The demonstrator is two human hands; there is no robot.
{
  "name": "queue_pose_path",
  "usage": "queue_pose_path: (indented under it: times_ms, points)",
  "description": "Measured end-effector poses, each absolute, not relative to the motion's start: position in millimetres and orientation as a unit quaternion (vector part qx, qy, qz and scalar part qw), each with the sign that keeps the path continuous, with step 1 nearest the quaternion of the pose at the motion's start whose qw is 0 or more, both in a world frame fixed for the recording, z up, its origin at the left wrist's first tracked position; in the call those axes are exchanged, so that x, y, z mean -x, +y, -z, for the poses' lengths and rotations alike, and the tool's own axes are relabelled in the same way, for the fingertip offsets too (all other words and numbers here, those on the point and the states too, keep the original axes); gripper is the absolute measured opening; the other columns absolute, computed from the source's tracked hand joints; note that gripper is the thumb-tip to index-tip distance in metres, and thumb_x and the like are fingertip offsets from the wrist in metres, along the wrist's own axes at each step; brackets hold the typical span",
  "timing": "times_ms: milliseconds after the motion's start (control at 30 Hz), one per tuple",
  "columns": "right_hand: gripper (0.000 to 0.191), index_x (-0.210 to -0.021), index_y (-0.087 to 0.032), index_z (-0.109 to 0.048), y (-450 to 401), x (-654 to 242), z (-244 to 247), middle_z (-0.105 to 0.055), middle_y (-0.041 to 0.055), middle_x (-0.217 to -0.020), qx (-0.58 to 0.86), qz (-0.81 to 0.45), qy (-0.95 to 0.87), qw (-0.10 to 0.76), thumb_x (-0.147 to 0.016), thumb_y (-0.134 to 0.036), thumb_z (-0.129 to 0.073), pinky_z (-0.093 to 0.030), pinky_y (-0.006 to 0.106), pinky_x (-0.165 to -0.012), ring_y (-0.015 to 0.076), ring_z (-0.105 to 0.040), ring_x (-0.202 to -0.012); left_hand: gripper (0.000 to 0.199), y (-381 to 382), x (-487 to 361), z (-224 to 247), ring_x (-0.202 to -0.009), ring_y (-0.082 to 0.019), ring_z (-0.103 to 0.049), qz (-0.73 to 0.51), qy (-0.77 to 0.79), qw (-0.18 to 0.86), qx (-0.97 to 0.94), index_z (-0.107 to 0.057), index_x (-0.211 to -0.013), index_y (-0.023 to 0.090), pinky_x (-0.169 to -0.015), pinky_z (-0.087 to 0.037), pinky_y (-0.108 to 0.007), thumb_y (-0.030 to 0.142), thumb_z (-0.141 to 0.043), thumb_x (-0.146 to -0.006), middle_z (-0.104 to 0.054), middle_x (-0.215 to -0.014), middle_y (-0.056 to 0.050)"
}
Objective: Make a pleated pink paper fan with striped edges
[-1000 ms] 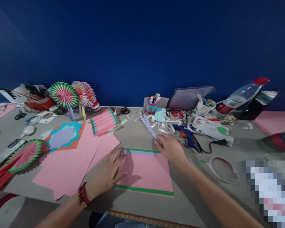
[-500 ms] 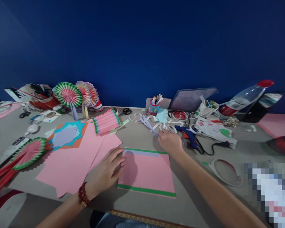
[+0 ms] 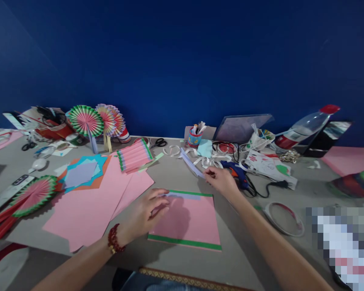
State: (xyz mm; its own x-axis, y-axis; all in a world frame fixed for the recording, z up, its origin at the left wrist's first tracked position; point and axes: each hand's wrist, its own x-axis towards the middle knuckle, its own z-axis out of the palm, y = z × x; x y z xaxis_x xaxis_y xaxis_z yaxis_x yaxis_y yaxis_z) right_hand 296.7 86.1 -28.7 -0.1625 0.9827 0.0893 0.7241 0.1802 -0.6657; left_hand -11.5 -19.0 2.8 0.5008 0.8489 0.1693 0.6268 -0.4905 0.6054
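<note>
— Head view: left hand (image 3: 147,212) pressed flat, fingers spread, on the near-left part of the pink sheet (image 3: 188,220). Pinning it down, apparently, so it lies steady on the grey table (image 3: 176,173).

— And the right hand (image 3: 221,180)?

— Closed in a pinch on the near end of a pale lilac paper strip (image 3: 191,163), just beyond the sheet's far right corner. Strip lifted at a slant, far end pointing away toward the white curls of paper (image 3: 210,161).

— Why held by the tip?

— Probably because thin and floppy; easier to steer from one end. Looks matched to the lilac band (image 3: 183,196) already lying along the sheet's far edge, just inside the green border.

— Materials?

— Sheet: matte pink card, rectangular, with green tape-like edging on the near and far edges. Strip: narrow, flat, smooth paper. Beaded red bracelet (image 3: 113,243) on the left wrist.

— Around them?

— More pink sheets (image 3: 87,206) overlapping to the left, under layered blue and orange star-cut papers (image 3: 80,173). A pleated pink block with green edges (image 3: 134,155) beyond those. Round accordion-folded fans (image 3: 86,120) upright at the back. Blue glue gun (image 3: 238,171) with black cord just right of the right hand, a tape roll (image 3: 283,218) flat and nearer, a plastic bottle (image 3: 305,125) tilted at far right.
</note>
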Motion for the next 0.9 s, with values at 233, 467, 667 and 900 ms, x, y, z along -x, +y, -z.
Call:
queue_pose_path:
  times_ms: [233, 467, 667, 900]
  points:
    - [0.010, -0.081, -0.020, -0.067, 82, -299, 30, -0.073, 0.0028, -0.079, 0.587, -0.215, -0.742, 0.244, -0.080, -0.019, -0.057, -0.043, 0.025, -0.064, 0.0194, -0.066, -0.072, 0.017, -15, -3, -3, -0.112, -0.018, -0.061, -0.237, 0.408, 0.270, -0.839, -0.067, -0.101, 0.020, -0.094, -0.051, -0.030, 0.023, -0.050, -0.097, -0.065, -0.122, -0.008]
    - [0.014, -0.078, -0.020, -0.065, 63, -290, 11, -0.070, 0.0034, -0.081, 0.558, -0.092, -0.812, 0.142, -0.085, -0.016, -0.055, -0.035, 0.024, -0.062, 0.0187, -0.064, -0.079, 0.016, -14, -5, 0, -0.109, -0.019, -0.062, -0.234, 0.392, 0.249, -0.854, -0.066, -0.098, 0.020, -0.094, -0.052, -0.032, 0.019, -0.050, -0.095, -0.066, -0.119, -0.009]
    - [0.020, -0.078, -0.021, -0.067, 68, -295, 12, -0.071, 0.0013, -0.080, 0.538, -0.171, -0.812, 0.149, -0.091, -0.031, -0.056, -0.037, 0.023, -0.064, 0.0168, -0.064, -0.076, 0.017, -12, -5, 1, -0.108, -0.019, -0.063, -0.240, 0.392, 0.240, -0.855, -0.067, -0.098, 0.020, -0.094, -0.052, -0.033, 0.021, -0.051, -0.096, -0.067, -0.118, -0.009]
    - [0.022, -0.100, -0.018, -0.069, 92, -262, 12, -0.070, 0.0095, -0.102, 0.607, 0.004, -0.793, 0.053, -0.093, -0.032, -0.054, -0.042, 0.026, -0.070, 0.0231, -0.067, -0.092, 0.017, -13, -7, 6, -0.109, -0.019, -0.062, -0.230, 0.388, 0.234, -0.861, -0.068, -0.100, 0.020, -0.095, -0.052, -0.032, 0.015, -0.054, -0.091, -0.067, -0.118, -0.008]
